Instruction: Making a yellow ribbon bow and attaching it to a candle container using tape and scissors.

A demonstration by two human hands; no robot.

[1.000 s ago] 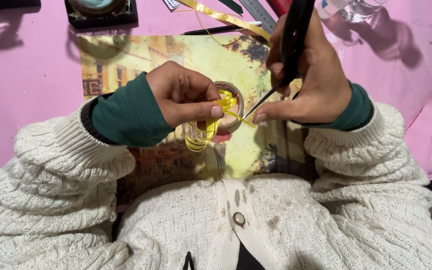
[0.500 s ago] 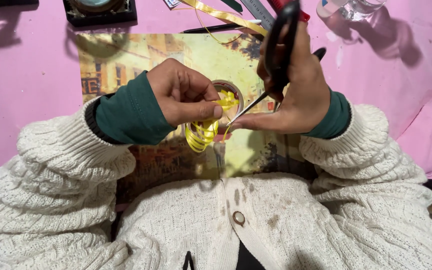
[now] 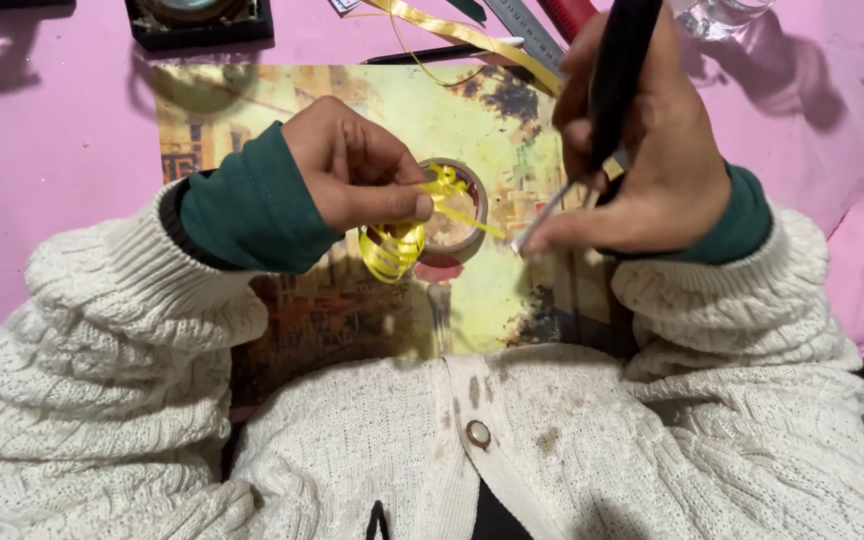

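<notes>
The left hand (image 3: 357,180) has its fingers pinched on curled yellow ribbon (image 3: 392,248) above a small round container (image 3: 457,212) on a printed mat (image 3: 352,110). The right hand (image 3: 642,170) has its fingers closed round black-handled scissors (image 3: 612,80), whose long axis runs from upper right to lower left, tip toward the ribbon. Risk: the blade slipping could nick the left fingers or snap the strip.

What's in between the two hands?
In the head view, a small round tape roll sits between the left hand and right hand, with a yellow ribbon strip stretching across it toward the tool's metal tip.
</notes>
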